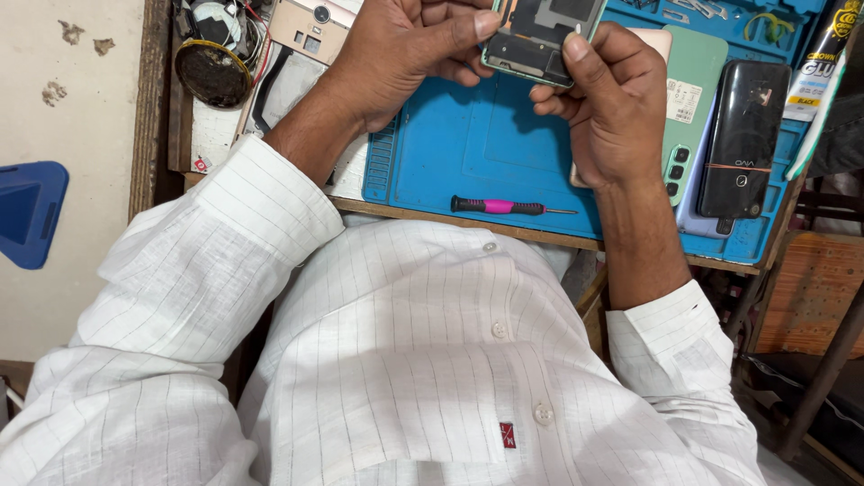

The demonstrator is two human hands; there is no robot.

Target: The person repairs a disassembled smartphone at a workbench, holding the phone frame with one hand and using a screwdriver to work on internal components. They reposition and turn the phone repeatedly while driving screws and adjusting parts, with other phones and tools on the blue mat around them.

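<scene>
**Both hands on an opened phone above a blue work mat**

Head view, looking down over a white striped shirt [423,360]. The left hand [400,49] and the right hand [612,108] together hold an opened phone [540,36], back cover off and dark internals exposed, above the far part of the blue work mat [477,153]. The left hand's fingers are curled around the phone's left edge, its thumb pressed flat on the lower left corner. The right hand is closed on the phone's right side, the thumb tip at the right edge beside a small pale piece whose nature cannot be told. A screwdriver [508,207] with a black and pink handle lies along the near edge of the mat, apart from both hands. Toward the mat's right edge lie a green phone back cover [697,81] and, overlapping it, a black phone [742,135]. Off the mat's far left corner sits a round dark tin [211,72] with wires.
</scene>
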